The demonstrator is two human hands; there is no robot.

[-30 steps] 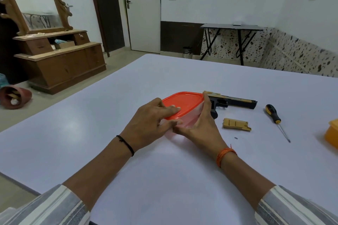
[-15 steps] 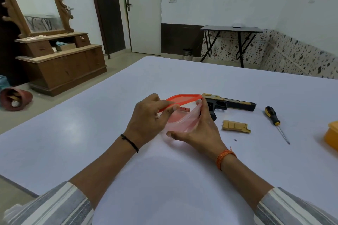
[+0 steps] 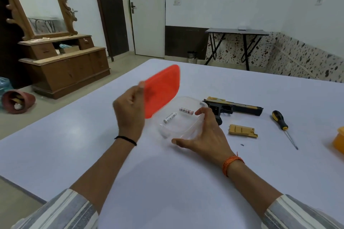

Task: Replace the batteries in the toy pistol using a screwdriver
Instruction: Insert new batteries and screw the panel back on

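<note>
Head view: the left hand is pinching the orange lid, tilted above the clear container; the right hand, grip wide, is cupping its near-right wall. Two batteries are lying inside. The toy pistol, battery cover and screwdriver are lying to the right on the tabletop.

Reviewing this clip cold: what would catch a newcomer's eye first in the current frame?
First the bright orange plastic lid, lifted off and held up in the left hand above the table. Beneath it sits the clear plastic container, steadied by the right hand, with two small cylindrical batteries inside. To its right lie the black and gold toy pistol, its tan battery cover and a black-handled screwdriver.
</note>
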